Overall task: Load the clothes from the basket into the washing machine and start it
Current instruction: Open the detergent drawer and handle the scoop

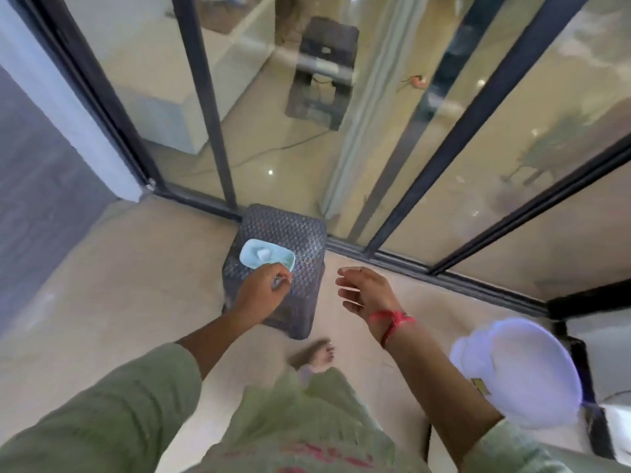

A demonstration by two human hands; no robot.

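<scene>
Closest to my camera I see pale green sleeves [112, 407] and a green garment [307, 418] hanging down the front of the person, with one bare foot [316, 353] on the beige floor [112, 288] below it, blurred. At my lower right sits a white round shape [512, 367] beside a black frame; it is too smeared for me to say what it belongs to. The right hand [365, 290] hangs in the air with its fingers loosely spread and nothing in it, a red thread [392, 320] tied round its wrist. The two hands are apart, with the basket's right edge between them. The left hand [263, 288] reaches forward and down with its fingers curled at the near rim of a light blue tub [268, 254]; something small glints at the fingertips, and I cannot tell whether they grip the tub or only touch it. The tub rests on the flat top of the dark woven basket [290, 230], which stands on the floor right against the bottom track of the black-framed glass doors [205, 97]. No clothes show in it from here. Beyond the glass I make out a shiny tiled floor, a thin cable [273, 150] running across it, and a dark stool [324, 70] further back.
</scene>
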